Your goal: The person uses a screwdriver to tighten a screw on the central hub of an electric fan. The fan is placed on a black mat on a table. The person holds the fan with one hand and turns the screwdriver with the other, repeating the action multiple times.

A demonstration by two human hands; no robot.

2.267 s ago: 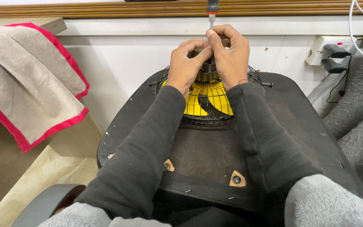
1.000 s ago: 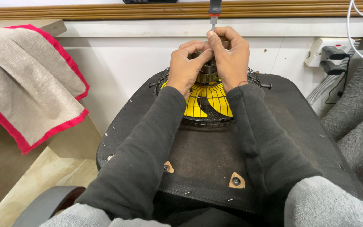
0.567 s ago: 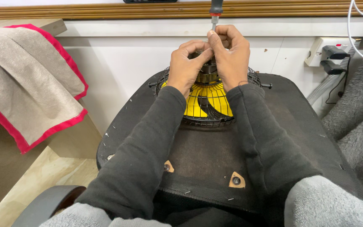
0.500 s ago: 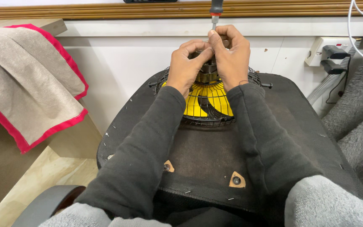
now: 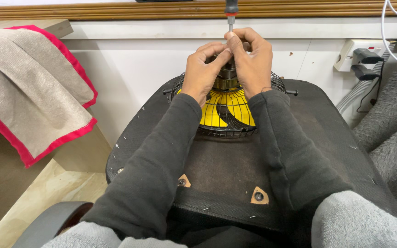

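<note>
Both hands, left hand (image 5: 204, 70) and right hand (image 5: 252, 59), have fingers clenched around the fan motor hub (image 5: 226, 79), centred on the yellow-bladed wire-caged fan (image 5: 226, 112) lying atop the black seat base (image 5: 235, 170). A screwdriver (image 5: 230, 10) stands just beyond.

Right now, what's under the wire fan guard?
Yellow fan blades show through the wire fan guard, which rests on a black chair seat. The left hand and right hand cover the motor hub, hiding its details.
</note>
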